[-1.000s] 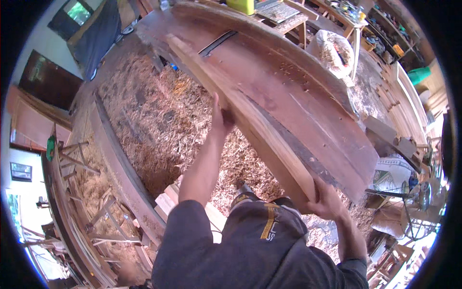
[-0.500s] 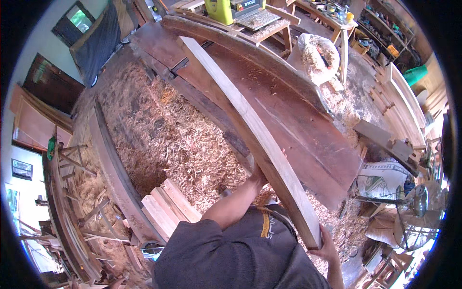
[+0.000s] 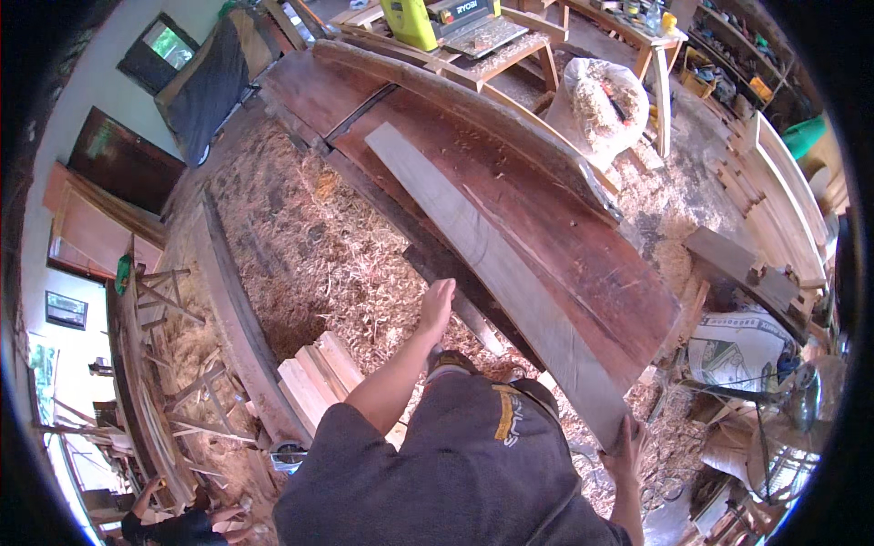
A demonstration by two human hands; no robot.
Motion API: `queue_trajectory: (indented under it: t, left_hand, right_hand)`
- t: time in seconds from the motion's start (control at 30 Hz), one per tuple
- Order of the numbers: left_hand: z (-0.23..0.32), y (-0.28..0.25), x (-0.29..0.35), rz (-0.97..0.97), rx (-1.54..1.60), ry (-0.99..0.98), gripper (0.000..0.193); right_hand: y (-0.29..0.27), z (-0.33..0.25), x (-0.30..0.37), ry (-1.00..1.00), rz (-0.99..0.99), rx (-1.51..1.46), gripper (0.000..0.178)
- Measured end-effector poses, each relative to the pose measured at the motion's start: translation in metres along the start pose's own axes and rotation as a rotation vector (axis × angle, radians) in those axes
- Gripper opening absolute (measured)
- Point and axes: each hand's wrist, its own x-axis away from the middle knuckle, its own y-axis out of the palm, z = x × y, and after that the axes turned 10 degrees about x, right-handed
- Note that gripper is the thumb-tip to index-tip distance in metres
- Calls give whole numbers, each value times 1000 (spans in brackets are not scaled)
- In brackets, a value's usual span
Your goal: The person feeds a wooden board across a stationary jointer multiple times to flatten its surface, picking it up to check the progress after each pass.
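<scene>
A long grey-brown wooden plank (image 3: 496,259) lies slantwise along the dark reddish bench top (image 3: 583,264), its broad face up. At the near end of it, my right hand (image 3: 626,448) grips the plank's corner, with the fingers around the edge. My left hand (image 3: 438,308) is raised beside the bench, left of the plank and apart from it. That hand looks loosely open and holds nothing, though its fingers are seen mostly edge-on.
A curved timber (image 3: 492,96) runs along the bench's far side. Behind it stands a green machine (image 3: 410,23). A white sack of shavings (image 3: 596,118) sits at the right back. Cut pieces (image 3: 319,373) lie lower left, amid shavings (image 3: 355,246). Another person (image 3: 177,526) appears bottom left.
The plank has gone from tilted up on its edge to lying broad face up on the bench. My left hand has let go and moved left; my right hand still holds the near end.
</scene>
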Motion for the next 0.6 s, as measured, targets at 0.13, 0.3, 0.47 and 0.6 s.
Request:
queue_trajectory:
  t: [0.13, 0.3, 0.47, 0.6]
  left_hand:
    - [13, 13, -34, -103, -334, 341, 49]
    - [27, 36, -87, 26, -898, 631, 74]
    - [60, 48, -156, 32, -1095, 511, 92]
    - [75, 56, -166, 11, -1179, 538, 90]
  right_hand:
    - [16, 12, -14, 121, -75, -18, 131]
    - [0, 16, -55, 223, -85, -17, 135]
    - [3, -33, -88, 348, -160, 60, 140]
    - [-18, -79, -106, 477, -202, 63, 135]
